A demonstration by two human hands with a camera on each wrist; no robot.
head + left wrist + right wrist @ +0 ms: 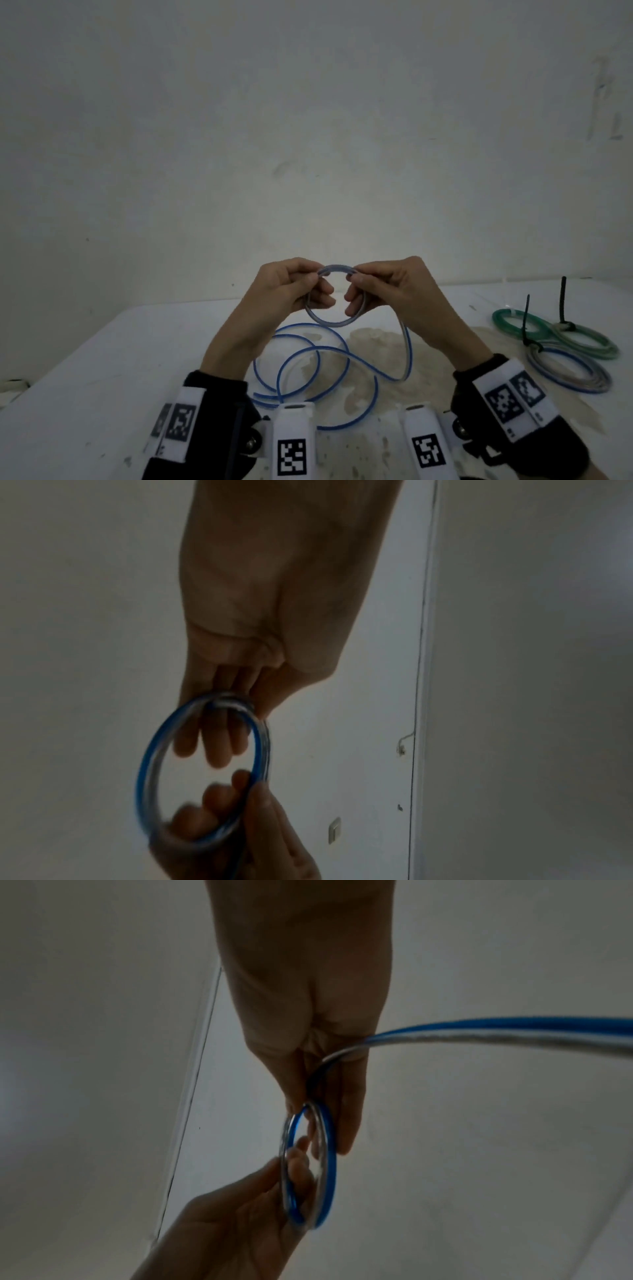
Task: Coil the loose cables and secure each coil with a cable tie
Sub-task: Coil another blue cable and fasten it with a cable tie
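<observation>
A blue-and-clear cable is partly wound into a small coil [334, 322] held up above the table. My left hand [301, 286] pinches the coil's upper left side, and my right hand [373, 284] pinches its upper right side. The rest of the cable [308, 363] trails from my right hand down to the table in loose loops. In the left wrist view the coil [150, 764] hangs below my left hand's fingers [215, 739]. In the right wrist view the coil [330, 1164] sits edge-on, and the trailing cable [496, 1031] runs off to the right.
At the right of the white table [85, 359] lie three finished coils: a green one [507, 323], a pale green one [596, 346] and a grey-blue one [582, 380]. Black cable ties [562, 301] stick up from them. A plain wall stands behind the table.
</observation>
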